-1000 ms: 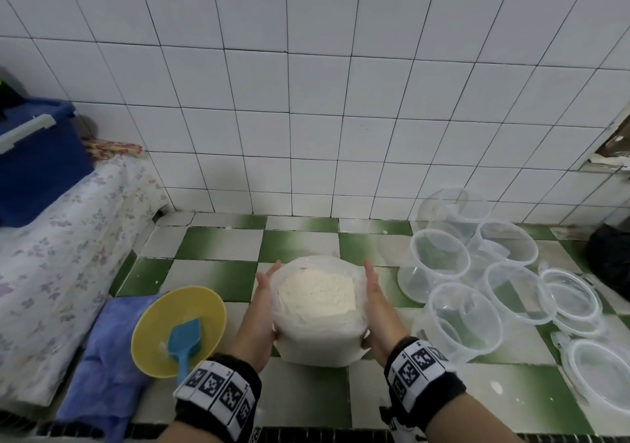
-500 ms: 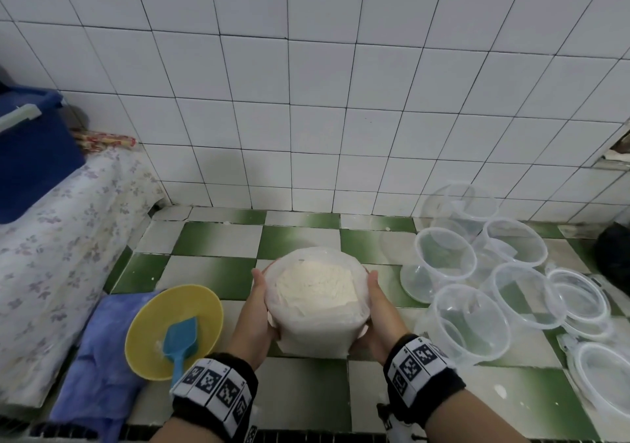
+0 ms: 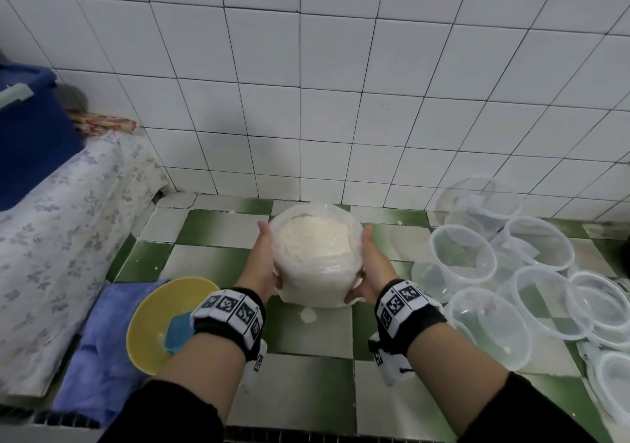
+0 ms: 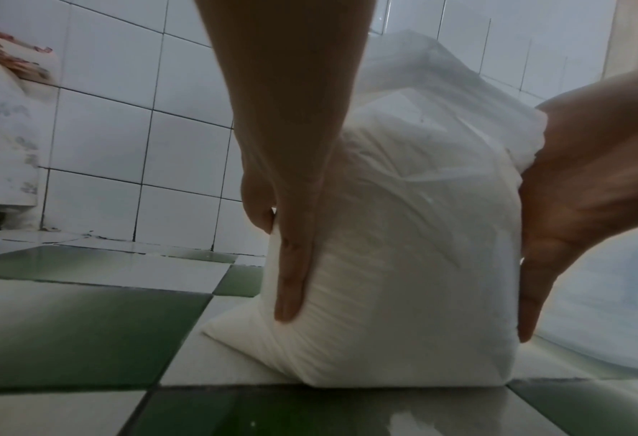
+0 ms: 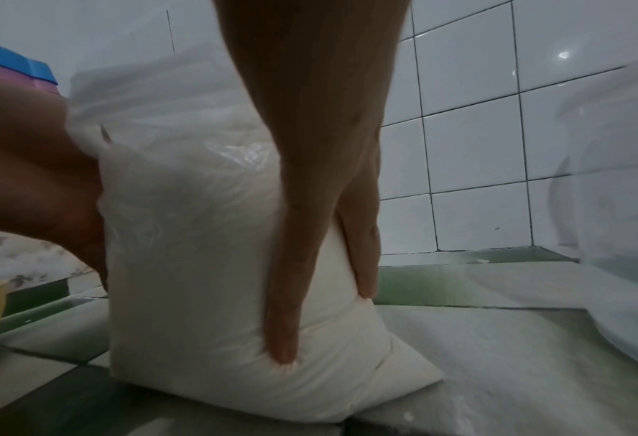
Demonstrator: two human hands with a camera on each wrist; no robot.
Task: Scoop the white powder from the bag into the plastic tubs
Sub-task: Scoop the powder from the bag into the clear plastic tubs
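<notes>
A clear plastic bag full of white powder stands upright with its mouth open on the green and white tiled surface. My left hand lies flat against its left side and my right hand against its right side. The left wrist view shows the left hand's fingers straight down the bag. In the right wrist view the right hand's fingers press the bag the same way. Several empty clear plastic tubs cluster at the right.
A yellow bowl with a blue scoop in it sits at the left on a blue cloth. Further left are a flowered cover and a dark blue bin. The white tiled wall stands close behind the bag. A small powder spill lies in front.
The bag has moved away from me towards the wall, still between both palms. A small spill of powder shows where it stood.
</notes>
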